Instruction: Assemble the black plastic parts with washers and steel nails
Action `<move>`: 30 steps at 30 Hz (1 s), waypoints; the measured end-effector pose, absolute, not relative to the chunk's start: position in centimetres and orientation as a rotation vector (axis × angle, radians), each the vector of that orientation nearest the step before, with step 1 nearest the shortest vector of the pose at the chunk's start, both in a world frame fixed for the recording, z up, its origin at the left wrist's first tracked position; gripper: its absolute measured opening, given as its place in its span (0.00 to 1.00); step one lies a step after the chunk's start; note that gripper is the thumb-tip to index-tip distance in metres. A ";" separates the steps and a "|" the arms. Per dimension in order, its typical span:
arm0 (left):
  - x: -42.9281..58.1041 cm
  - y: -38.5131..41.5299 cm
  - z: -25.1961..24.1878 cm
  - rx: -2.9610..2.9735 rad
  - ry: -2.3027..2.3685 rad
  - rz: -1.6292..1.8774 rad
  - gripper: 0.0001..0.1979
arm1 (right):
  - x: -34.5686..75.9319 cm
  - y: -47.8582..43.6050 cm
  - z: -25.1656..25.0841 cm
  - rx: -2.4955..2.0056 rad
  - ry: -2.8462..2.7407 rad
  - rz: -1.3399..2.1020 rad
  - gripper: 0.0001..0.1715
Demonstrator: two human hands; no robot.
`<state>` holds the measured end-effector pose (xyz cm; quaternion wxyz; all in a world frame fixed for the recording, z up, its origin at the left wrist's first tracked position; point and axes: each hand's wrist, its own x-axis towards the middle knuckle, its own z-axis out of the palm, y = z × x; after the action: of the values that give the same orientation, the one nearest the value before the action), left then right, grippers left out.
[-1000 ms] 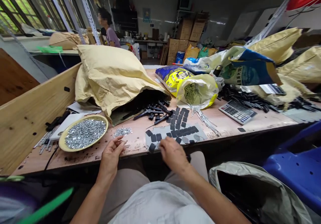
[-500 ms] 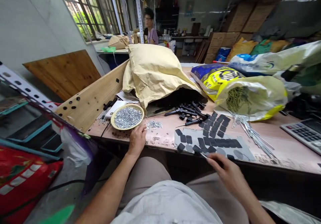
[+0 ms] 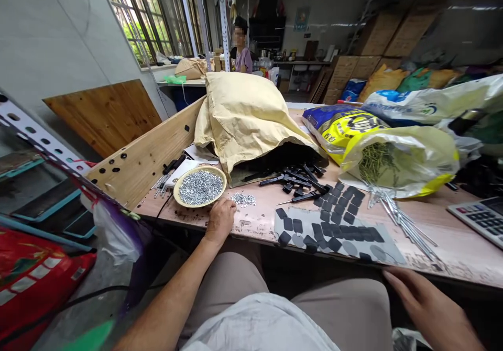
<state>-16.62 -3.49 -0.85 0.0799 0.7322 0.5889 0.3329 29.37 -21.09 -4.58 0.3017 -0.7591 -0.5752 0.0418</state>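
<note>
My left hand [image 3: 221, 219] rests at the table's front edge, fingers curled, right below a yellow dish [image 3: 200, 186] full of small silver screws and beside a little loose pile of screws [image 3: 242, 199]. Whether it holds anything is hidden. My right hand [image 3: 422, 303] hangs low at the right, under the table edge, fingers stretched out and holding nothing. Between the two hands lies a grey sheet [image 3: 387, 251] covered with several black rubber pads [image 3: 341, 231].
A big tan sack [image 3: 245, 114] spills black plastic parts [image 3: 299, 178]. A yellow bag [image 3: 396, 157] holds thin metal pins, some lying loose [image 3: 404, 225]. A calculator [image 3: 480, 218] sits at far right. A wooden side board [image 3: 149, 149] bounds the table's left. Another person [image 3: 241, 47] sits far back.
My head turned left, bringing floor and window into view. My right hand left the pad sheet and dropped below the table edge. My left hand moved up to the screw dish.
</note>
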 end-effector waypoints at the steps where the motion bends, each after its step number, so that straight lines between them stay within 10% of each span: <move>1: -16.5 -3.6 -0.6 2.189 1.759 1.002 0.07 | 27.2 -18.7 -3.5 -1.932 -1.588 0.131 0.19; 14: -12.5 -7.0 2.6 0.871 1.018 1.108 0.13 | 13.7 -0.1 0.2 -1.505 -2.298 -0.045 0.09; 30: -8.5 -7.3 4.6 0.252 0.544 0.983 0.09 | 8.0 -10.5 6.0 -1.316 -2.111 0.379 0.11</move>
<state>-8.45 -7.25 4.65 0.8388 0.1192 0.2572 0.4648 8.03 -10.50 5.96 0.3078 -0.4976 -0.7982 0.1434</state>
